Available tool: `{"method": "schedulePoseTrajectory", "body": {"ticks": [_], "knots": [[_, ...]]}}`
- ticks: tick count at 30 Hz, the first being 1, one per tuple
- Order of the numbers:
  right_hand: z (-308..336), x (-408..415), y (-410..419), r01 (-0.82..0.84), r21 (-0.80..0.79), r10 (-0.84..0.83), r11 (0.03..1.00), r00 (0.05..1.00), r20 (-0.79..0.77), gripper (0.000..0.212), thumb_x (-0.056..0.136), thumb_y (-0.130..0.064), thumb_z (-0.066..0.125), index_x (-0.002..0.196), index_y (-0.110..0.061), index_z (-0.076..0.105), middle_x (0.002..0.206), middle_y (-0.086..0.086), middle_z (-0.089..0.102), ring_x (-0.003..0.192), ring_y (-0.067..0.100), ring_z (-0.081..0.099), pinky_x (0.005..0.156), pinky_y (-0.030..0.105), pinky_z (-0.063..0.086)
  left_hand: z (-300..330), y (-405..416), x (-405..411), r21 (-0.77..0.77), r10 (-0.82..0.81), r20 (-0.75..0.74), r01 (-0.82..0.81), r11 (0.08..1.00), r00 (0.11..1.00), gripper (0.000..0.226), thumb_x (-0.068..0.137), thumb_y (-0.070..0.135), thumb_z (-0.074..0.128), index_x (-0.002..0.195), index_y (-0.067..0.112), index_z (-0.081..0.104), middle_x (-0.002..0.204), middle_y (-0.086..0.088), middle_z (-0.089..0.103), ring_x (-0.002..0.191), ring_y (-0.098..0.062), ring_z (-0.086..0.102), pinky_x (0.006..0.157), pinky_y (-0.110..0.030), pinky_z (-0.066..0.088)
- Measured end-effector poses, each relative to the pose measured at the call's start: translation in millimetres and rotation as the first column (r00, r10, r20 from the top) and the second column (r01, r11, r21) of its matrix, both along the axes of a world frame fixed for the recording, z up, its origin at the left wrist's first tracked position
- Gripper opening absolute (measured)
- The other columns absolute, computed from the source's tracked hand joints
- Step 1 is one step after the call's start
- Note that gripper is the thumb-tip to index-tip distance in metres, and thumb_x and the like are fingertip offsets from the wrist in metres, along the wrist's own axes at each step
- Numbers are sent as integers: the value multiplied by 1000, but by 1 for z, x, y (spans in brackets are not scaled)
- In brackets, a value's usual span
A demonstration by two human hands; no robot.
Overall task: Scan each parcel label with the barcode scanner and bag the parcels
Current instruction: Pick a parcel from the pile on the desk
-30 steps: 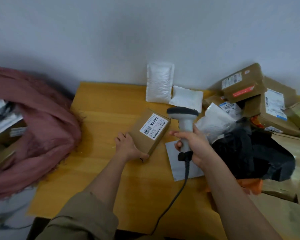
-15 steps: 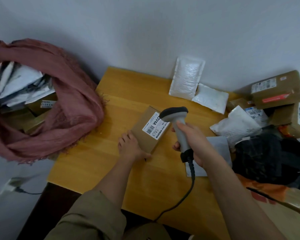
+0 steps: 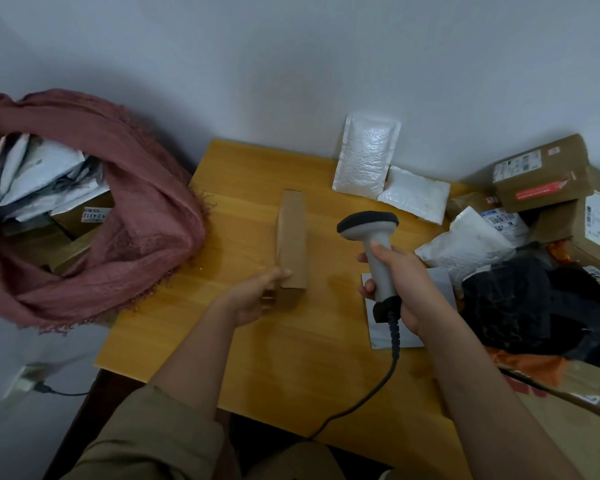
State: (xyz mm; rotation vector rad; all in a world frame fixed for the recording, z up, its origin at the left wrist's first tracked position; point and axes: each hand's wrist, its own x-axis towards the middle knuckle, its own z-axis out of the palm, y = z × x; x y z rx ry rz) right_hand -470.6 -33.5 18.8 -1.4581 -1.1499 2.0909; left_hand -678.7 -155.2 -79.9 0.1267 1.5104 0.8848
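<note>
Left hand (image 3: pixel 257 299) grips the near end of the cardboard box (image 3: pixel 291 244), thumb on top, fingers curled under it. The box sits at centre frame over the wooden table (image 3: pixel 243 341), turned on edge: a narrow plain face is up and no label is visible. Its long axis runs near-to-far, almost vertical in frame, with the far end pointing at the wall. Can't tell if its lower edge touches the table.

Right hand (image 3: pixel 406 289) is wrapped around the handle of the barcode scanner (image 3: pixel 374 251), just right of the box and apart from it. The handle is roughly upright with the dark head at the top, tipped slightly left. Its cable (image 3: pixel 378 386) trails down to the near table edge.

Left of frame: a pink cloth bag (image 3: pixel 136 216), mouth open, with parcels inside. Two white padded mailers (image 3: pixel 366 157) lie at the far table edge against the wall. Right of frame: a pile of cardboard boxes (image 3: pixel 541 174), a white poly bag (image 3: pixel 465 247) and a black bag (image 3: pixel 520 303).
</note>
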Motion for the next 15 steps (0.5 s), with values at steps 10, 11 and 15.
{"method": "schedulePoseTrajectory", "body": {"ticks": [10, 11, 15], "knots": [[-1, 1, -8, -75, -14, 76, 997, 996, 38, 24, 98, -34, 59, 108, -13, 58, 114, 13, 59, 49, 14, 52, 68, 39, 56, -16, -27, 6, -37, 495, 157, -496, 868, 855, 29, 79, 31, 58, 101, 13, 64, 90, -9, 63, 78, -27, 61, 71, -38, 51], [-2, 1, -9, -87, -18, 88, 996, 995, 44, 25, 98, -36, 59, 107, -12, 59, 113, 14, 59, 49, 14, 53, 70, 40, 56, -18, -28, 7, -45, 511, 141, -510, 859, 848, 31, 82, 37, 62, 102, 14, 64, 89, -8, 65, 80, -27, 63, 73, -39, 52], [-3, 0, -12, -145, -29, 147, 989, 987, 61, 28, 98, -39, 57, 105, -12, 60, 117, 20, 59, 51, 16, 55, 77, 45, 56, -25, -30, 15, -74, 436, 48, -432, 899, 899, 35, 91, 29, 66, 122, 13, 60, 105, -10, 70, 97, -26, 66, 71, -40, 56]]}}
